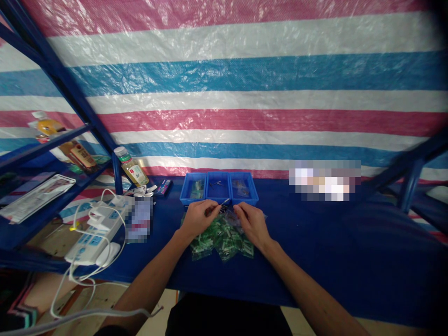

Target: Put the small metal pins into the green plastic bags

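My left hand (202, 217) is closed in a pinch, with a small slim metallic piece (226, 201) sticking out from its fingertips; its exact kind is too small to make out. My right hand (252, 224) pinches the edge of a clear plastic bag (234, 221). Under and between both hands lies a pile of small clear bags with green contents (224, 240). Just beyond stand three joined blue bins: the left bin (186, 189) holds green bagged items, the middle bin (219, 192) a few thin dark pieces, the right bin (252, 193) clear bags.
To the left are a power strip (89, 242) with tangled white cables, a blurred phone-like object (140, 221), a small dark box (164, 187) and a drink bottle (132, 167). A blue metal frame borders the blue table (315, 261). Another person's leg (49, 291) shows at lower left.
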`<move>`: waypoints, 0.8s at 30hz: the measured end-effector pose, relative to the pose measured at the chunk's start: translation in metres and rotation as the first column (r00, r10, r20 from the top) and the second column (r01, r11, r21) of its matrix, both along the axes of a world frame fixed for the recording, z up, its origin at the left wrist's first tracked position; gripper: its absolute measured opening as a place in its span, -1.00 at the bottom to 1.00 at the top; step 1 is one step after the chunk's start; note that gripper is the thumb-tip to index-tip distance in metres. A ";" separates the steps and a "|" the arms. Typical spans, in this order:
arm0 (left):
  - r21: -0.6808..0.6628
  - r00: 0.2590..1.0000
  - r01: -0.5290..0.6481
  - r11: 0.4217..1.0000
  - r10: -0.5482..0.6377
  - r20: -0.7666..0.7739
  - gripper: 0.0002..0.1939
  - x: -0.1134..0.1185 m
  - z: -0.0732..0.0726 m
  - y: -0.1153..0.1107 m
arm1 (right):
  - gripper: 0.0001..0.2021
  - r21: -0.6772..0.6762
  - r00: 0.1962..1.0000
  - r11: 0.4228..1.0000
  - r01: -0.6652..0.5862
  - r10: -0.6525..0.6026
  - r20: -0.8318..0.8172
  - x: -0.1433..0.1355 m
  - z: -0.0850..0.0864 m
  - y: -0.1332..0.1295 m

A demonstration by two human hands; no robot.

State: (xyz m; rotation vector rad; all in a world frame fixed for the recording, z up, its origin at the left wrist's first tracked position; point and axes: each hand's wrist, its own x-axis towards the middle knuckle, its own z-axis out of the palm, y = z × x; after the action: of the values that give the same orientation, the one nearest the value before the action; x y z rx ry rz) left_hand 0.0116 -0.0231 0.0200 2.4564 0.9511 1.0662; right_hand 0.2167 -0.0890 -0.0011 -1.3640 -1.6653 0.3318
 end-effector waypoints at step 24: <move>-0.206 0.990 -0.139 0.969 0.129 -0.063 -0.67 -0.003 0.002 0.002 | -0.85 0.012 0.842 0.938 -0.345 0.304 0.445 -0.006 -0.006 0.000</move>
State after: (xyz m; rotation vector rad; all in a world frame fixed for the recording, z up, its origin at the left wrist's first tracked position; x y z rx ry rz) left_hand 0.0086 -0.0209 0.0217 2.2823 1.1951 0.8976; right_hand 0.2104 -0.0894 -0.0075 -1.1346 -2.2712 0.1400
